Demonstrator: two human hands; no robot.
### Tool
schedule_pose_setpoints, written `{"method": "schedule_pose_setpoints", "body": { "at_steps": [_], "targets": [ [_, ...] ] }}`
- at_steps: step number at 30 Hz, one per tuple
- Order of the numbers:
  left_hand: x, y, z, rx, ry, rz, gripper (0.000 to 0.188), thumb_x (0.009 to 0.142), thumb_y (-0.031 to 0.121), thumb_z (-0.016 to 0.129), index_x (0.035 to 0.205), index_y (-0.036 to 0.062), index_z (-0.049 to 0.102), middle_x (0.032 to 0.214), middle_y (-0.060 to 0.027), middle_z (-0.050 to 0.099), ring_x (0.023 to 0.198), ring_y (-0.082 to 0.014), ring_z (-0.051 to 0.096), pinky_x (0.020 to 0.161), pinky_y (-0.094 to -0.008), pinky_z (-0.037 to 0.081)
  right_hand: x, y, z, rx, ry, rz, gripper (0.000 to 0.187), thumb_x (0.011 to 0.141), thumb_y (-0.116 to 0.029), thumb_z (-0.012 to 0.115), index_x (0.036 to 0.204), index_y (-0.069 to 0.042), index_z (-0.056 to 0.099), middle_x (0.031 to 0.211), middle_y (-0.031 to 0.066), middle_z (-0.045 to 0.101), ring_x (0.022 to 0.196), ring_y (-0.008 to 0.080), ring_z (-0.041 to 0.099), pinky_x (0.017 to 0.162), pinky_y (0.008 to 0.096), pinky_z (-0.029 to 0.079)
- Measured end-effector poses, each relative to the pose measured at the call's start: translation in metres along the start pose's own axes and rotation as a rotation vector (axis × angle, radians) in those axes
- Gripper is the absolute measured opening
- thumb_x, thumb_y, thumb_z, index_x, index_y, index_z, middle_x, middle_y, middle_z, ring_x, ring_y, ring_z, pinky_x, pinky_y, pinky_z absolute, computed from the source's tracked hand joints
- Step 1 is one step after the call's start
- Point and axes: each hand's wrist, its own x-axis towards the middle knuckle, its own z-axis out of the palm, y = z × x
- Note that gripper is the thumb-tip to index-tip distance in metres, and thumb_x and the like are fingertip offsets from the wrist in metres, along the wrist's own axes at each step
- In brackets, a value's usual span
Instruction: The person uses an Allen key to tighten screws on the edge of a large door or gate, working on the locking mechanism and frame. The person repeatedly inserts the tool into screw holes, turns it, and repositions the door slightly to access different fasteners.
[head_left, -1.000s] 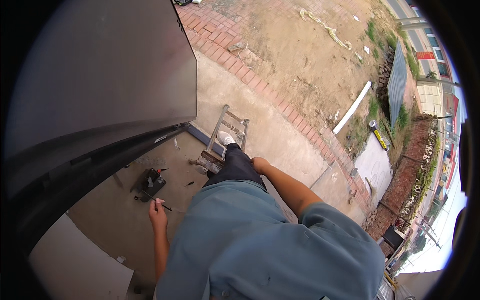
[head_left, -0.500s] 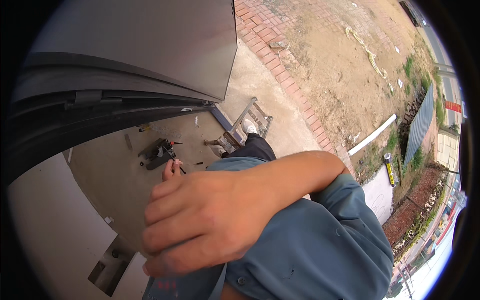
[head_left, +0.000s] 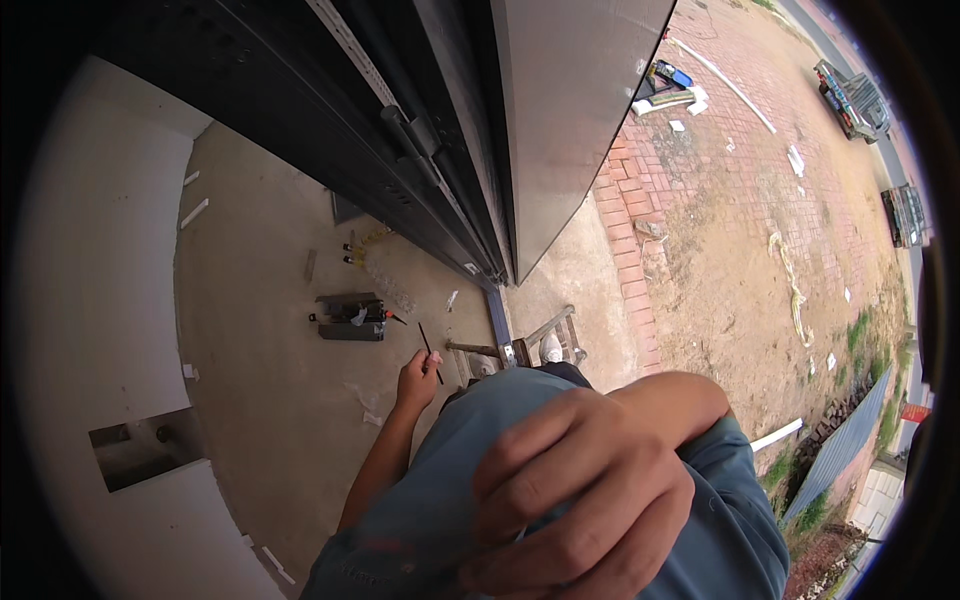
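Observation:
My left hand [head_left: 418,380] is closed round a slender dark rod [head_left: 430,350], whose exact kind is too small to tell. It is held out low on the left, above the concrete floor. My right hand [head_left: 590,490] is large and close in front of my blue-grey shirt [head_left: 480,430]. Its fingers are curled, and whatever they may hold is hidden. Ahead of me, a dark metal door frame [head_left: 440,190] rises with a hinge [head_left: 410,135] on it. A grey door panel [head_left: 580,110] stands beside the frame.
My white shoes [head_left: 551,347] are on a worn stool-like stand [head_left: 572,335] by the sill. A dark open tool box [head_left: 350,318] and clear plastic scraps [head_left: 385,285] lie on the floor. Outside are red paving bricks [head_left: 625,250] and a parked truck [head_left: 850,100].
My view has turned, so the door frame stands more upright. My right hand has shifted to the right and lower. My left hand and forearm, with the rod, now show more fully.

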Motion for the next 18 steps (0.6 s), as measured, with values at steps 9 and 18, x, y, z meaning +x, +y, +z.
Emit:
{"method": "schedule_pose_setpoints", "body": {
  "at_steps": [9, 18],
  "targets": [
    [-0.012, -0.020, -0.024, -0.045, 0.133, -0.011, 0.028, 0.105, 0.030, 0.060, 0.095, 0.0059, 0.069, 0.081, -0.0122, 0.072, 0.074, -0.0266, 0.069, 0.069, -0.0380, 0.051, -0.001, 0.127, -0.028, -0.112, 0.278, 0.840, 0.024, 0.104, -0.010, 0.059, 0.126, 0.000, 0.064, 0.106, 0.0055, 0.071, 0.097, 0.0096, 0.064, 0.088, 0.0267, 0.051],
    [0.001, 0.055, -0.071, -0.860, 0.315, 0.037, 0.032, 0.109, 0.033, 0.054, 0.098, 0.0040, 0.065, 0.066, 0.0051, 0.048, 0.054, -0.0043, 0.038, 0.050, -0.0241, 0.030, -0.142, 0.160, 0.007, -0.497, -0.294, 1.041, 0.013, 0.095, -0.012, 0.070, 0.100, -0.002, 0.075, 0.093, 0.0136, 0.074, 0.078, 0.0253, 0.073, 0.070, 0.0348, 0.056]
  ]
}}
